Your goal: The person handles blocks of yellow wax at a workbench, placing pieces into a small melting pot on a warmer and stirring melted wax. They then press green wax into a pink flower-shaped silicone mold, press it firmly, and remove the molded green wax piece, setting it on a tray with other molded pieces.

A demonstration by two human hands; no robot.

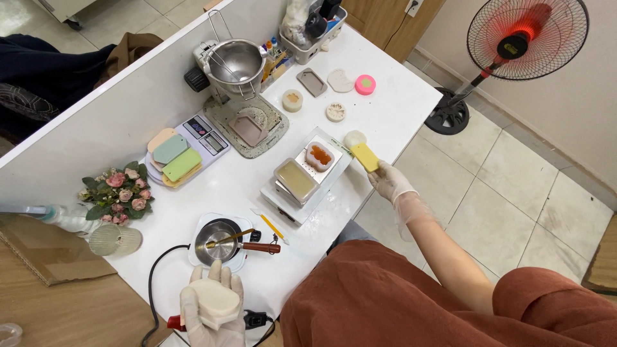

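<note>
My gloved left hand [211, 315] lies palm up near the table's front edge and holds a pale cream mould block [215, 302]. Just beyond it a small metal pot [215, 243] with a brown handle sits on a white hot plate. My gloved right hand [391, 181] reaches out over the table's right edge and holds a yellow rectangular bar [364, 156]. That bar hovers beside a white scale tray [290, 198] carrying a square mould of beige wax [295, 179] and a white mould with an orange filling [319, 155].
A kitchen scale stacked with pastel mould slabs [175, 159], a steel pouring pitcher [236, 62], a pink flower posy [119, 191], a clear glass [114, 239] and small round pieces [335, 112] stand on the white table [398, 103]. A red-lit fan [514, 45] stands on the tiled floor to the right.
</note>
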